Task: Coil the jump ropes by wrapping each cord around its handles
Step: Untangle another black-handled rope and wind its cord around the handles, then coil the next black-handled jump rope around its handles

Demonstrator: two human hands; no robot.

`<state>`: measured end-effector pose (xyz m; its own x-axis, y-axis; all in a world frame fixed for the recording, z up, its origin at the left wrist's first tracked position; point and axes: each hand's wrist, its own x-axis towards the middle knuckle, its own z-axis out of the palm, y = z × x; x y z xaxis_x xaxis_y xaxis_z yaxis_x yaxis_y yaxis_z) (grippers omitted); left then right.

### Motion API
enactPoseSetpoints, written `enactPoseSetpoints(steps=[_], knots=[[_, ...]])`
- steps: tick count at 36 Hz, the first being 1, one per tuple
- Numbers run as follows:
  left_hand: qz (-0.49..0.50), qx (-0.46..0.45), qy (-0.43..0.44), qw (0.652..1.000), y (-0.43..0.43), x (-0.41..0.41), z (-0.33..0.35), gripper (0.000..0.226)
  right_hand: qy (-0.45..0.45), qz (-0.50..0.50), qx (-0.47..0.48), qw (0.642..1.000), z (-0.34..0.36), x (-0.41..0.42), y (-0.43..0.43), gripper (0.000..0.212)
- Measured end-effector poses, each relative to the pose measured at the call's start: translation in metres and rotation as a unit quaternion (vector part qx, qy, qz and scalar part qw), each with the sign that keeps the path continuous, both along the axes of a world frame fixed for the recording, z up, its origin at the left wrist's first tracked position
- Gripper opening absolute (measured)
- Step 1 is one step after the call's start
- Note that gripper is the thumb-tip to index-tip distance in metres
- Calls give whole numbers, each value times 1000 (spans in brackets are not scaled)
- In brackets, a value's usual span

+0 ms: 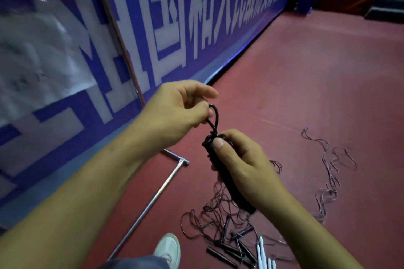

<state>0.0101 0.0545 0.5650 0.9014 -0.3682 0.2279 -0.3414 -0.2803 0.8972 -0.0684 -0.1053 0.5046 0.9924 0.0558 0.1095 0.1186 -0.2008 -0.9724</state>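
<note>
1. Step in hand: finishing one rope. The wrap looks nearly or fully done, and the last loop of cord point(217, 117) stands up from the top end of the black handles point(237, 196), waiting to be secured.
2. Right hand point(247, 168): grip closed round the paired handles, thumb pressed near their top end. The bundle is held in the air above the floor point(306, 83), tilted, top end towards the left hand.
3. Left hand point(175, 113): grip closed in a pinch on the top of the cord loop, pulling it up and away from the handles.
4. Next move, as judged: draw the loop tight or tuck it under a turn so the coil holds. The right hand must not let the turns slacken. Then set the bundle down and take up another rope.
5. Remaining stock: a tangle of thin cords point(218, 209) on the floor below the hands, with loose black handles point(225, 251) and white handles point(262, 251) beside it. A second tangle point(332, 172) lies well apart to the right.
6. Writing: a blue banner point(153, 39) carries large white Chinese characters. 国, 和 and 人 can be read; those farther along are too compressed to tell. No brand shows on the handles.
</note>
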Motion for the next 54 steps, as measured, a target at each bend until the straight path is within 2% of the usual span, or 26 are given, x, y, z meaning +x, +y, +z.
enactPoseSetpoints(steps=[4, 6, 12, 18, 23, 27, 30, 35, 43, 48, 51, 54], knots=[[35, 133, -97, 986, 41, 0, 41, 25, -39, -1, -38, 999, 24, 12, 33, 13], [64, 164, -121, 977, 64, 3, 58, 21, -50, 9, -22, 998, 41, 21, 55, 15], [163, 181, -158, 957, 142, 17, 119, 21, -71, 64, 22, 995, 94, 63, 138, 26], [221, 202, -183, 936, 202, 39, 177, 21, -73, 118, 55, 989, 139, 111, 203, 42], [269, 271, -211, 900, 243, 62, 213, 25, -64, 167, 68, 981, 171, 145, 249, 34], [299, 331, -206, 871, 270, 71, 234, 28, -52, 186, 51, 980, 186, 161, 279, 40], [308, 340, -188, 869, 282, 78, 241, 25, -48, 184, 56, 980, 190, 168, 296, 41], [309, 346, -175, 868, 296, 76, 247, 25, -37, 212, 74, 974, 191, 172, 313, 30], [323, 408, -145, 841, 331, 52, 246, 18, -24, 268, 86, 959, 179, 156, 351, 32], [319, 435, -114, 835, 343, 52, 237, 18, -18, 256, 49, 965, 169, 157, 364, 34], [315, 451, -115, 827, 348, 54, 234, 3, -17, 254, 21, 967, 163, 161, 368, 37], [330, 493, -124, 795, 352, 56, 233, 13, -21, 255, -1, 967, 160, 164, 367, 34]])
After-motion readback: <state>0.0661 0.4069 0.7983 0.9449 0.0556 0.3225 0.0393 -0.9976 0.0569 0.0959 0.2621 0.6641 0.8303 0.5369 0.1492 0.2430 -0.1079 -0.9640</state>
